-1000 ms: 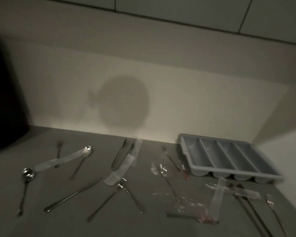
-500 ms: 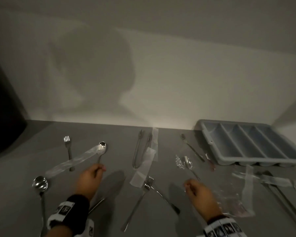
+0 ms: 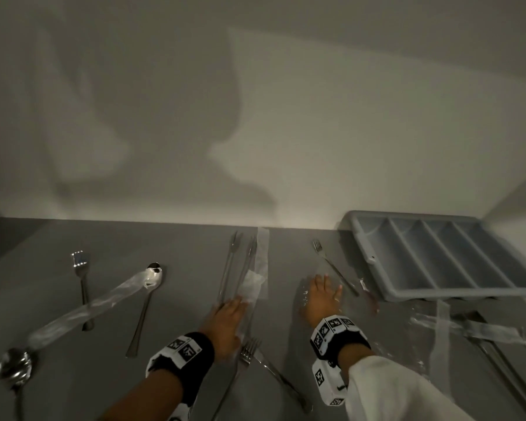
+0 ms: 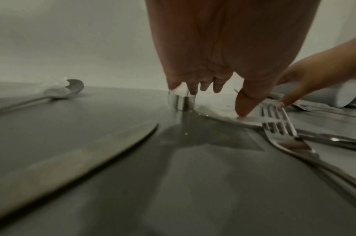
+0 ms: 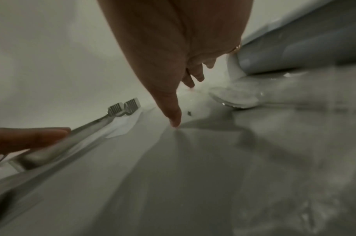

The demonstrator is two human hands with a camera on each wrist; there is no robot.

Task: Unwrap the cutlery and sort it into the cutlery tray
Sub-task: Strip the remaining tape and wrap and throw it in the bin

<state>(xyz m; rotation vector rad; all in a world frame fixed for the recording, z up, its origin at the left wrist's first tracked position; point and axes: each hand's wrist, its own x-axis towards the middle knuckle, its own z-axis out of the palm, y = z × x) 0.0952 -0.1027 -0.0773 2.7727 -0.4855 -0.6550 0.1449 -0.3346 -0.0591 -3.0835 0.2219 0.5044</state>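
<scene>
Left hand [image 3: 227, 322]: half a second ago hovering near the wrapped spoon, now farther forward with fingers on the hinged near end of the tongs [image 3: 236, 268], thumb down on the wrap [image 3: 254, 285] beside them; whether it grips yet, cannot tell. Right hand [image 3: 322, 300]: moved forward likewise, fingers spread and relaxed, holding nothing, lowered onto clear film [image 5: 233, 95] covering a spoon; thumb tip touches the worktop [image 3: 179, 238]. Just right of that hand: a fork [image 3: 334, 268], then the tray [image 3: 374, 253], all compartments bare. Near the left wrist: two crossed forks [image 3: 249, 349]. Well left of the left hand: a bare spoon [image 3: 145, 311], a long wrapped spoon [image 3: 82, 308] lying across another fork [image 3: 81, 268]. Far right of the right hand: wrapped knives [image 3: 495, 335] under loose strips. Judgement: both hands have just arrived at their first pieces; unwrapping about to begin, nothing sorted.
</scene>
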